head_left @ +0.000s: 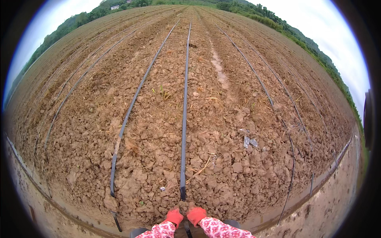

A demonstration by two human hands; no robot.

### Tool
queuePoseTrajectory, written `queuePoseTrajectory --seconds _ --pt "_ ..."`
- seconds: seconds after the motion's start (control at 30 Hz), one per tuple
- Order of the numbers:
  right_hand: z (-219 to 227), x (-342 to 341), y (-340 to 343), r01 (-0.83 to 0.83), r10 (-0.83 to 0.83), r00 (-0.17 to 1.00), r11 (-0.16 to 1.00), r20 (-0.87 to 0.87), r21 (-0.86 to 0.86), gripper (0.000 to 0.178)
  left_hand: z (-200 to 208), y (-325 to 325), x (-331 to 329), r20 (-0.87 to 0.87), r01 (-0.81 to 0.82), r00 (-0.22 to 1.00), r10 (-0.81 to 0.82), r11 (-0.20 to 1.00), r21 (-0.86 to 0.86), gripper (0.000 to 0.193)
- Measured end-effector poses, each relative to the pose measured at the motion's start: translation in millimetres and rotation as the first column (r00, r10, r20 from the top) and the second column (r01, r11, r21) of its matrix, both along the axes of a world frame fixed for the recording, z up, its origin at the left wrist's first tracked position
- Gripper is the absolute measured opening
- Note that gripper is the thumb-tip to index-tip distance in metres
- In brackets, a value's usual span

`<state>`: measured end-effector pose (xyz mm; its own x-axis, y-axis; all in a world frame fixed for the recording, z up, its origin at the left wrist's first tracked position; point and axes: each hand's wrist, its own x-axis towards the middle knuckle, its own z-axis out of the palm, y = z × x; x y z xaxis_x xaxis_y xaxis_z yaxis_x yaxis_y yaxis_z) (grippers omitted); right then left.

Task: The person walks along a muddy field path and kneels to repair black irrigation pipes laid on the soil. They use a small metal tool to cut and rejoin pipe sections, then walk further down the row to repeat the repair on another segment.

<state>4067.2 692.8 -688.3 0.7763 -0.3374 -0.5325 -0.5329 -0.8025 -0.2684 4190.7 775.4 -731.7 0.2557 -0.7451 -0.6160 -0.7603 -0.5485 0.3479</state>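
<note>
A dark grey drip irrigation tape [184, 119] runs over the soil from far away to a blacker end piece just in front of my hands. My left hand [174, 216] and my right hand [196, 214] are side by side at this near end, in red gloves with muddy fingertips. The fingers of both are curled closed around the tape's near end, partly hiding it. Below and between my wrists a black tube [188, 230] carries on toward me. My sleeves [224, 229] are white with a pink-red pattern.
To the left lies another drip tape [133, 107], its near end by a short black tube [116, 221]. More lines run on the right, one joined to a thin black tube [292, 162]. Clear plastic scraps [250, 142] lie on cloddy brown soil [154, 158]. Wet mud edges the near side.
</note>
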Motion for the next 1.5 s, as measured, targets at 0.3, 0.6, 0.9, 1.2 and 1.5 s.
queuePoseTrajectory --seconds 0.3,0.6,0.9,1.2,1.5 --pt "30 20 -5 0.223 -0.206 0.947 0.974 -0.248 0.044 0.027 12 -10 0 -0.054 -0.004 0.998 0.011 0.993 0.115 0.043" --pt "88 18 6 0.595 -0.557 0.788 0.798 -0.262 0.095 0.037 73 12 28 -0.28 0.027 0.958 0.061 0.954 0.3 0.064" --pt "221 -68 157 0.878 -0.968 0.23 0.16 -0.104 0.451 0.071 233 200 -53 -0.538 -0.076 0.839 0.077 0.997 0.025 0.07" --pt "451 -39 208 0.392 -0.875 -0.159 -0.482 -0.458 0.784 0.032 513 196 -66 -0.694 -0.433 0.584 0.422 0.884 0.174 0.068" --pt "587 38 174 0.169 -0.429 0.874 0.707 0.227 0.687 0.019 599 216 -8 -0.59 -0.624 0.628 0.508 0.782 0.009 0.068"
